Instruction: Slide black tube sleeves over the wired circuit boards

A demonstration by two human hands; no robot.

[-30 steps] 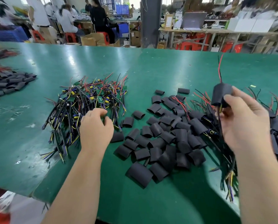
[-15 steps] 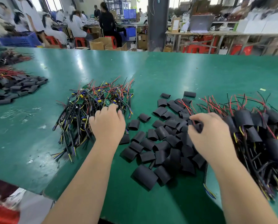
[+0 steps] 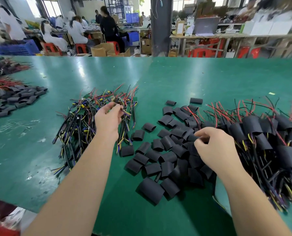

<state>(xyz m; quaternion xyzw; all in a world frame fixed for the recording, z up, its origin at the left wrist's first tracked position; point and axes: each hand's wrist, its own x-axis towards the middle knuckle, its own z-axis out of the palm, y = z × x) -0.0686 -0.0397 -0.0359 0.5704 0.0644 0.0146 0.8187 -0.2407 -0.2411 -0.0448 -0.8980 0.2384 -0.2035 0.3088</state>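
A tangled heap of wired circuit boards (image 3: 84,116) lies left of centre on the green table (image 3: 176,79). My left hand (image 3: 108,119) is over its right side and pinches one board's wires, lifting them a little. Loose black tube sleeves (image 3: 167,150) are scattered in the middle. My right hand (image 3: 213,147) hovers over the right part of that scatter, thumb and fingers curled round a black sleeve. On the right lies a pile of sleeved boards (image 3: 264,138) with red and black leads.
A second batch of black sleeves (image 3: 21,97) and red-wired parts (image 3: 2,82) sits at the far left of the table. Beyond the table's far edge are seated people, red stools, cardboard boxes and a dark pillar (image 3: 160,26). The table's near edge runs under my forearms.
My right hand dropped a sleeved board on the right pile, then moved down to the loose sleeves and took one. My left hand closed on wires in the left heap and raised them.
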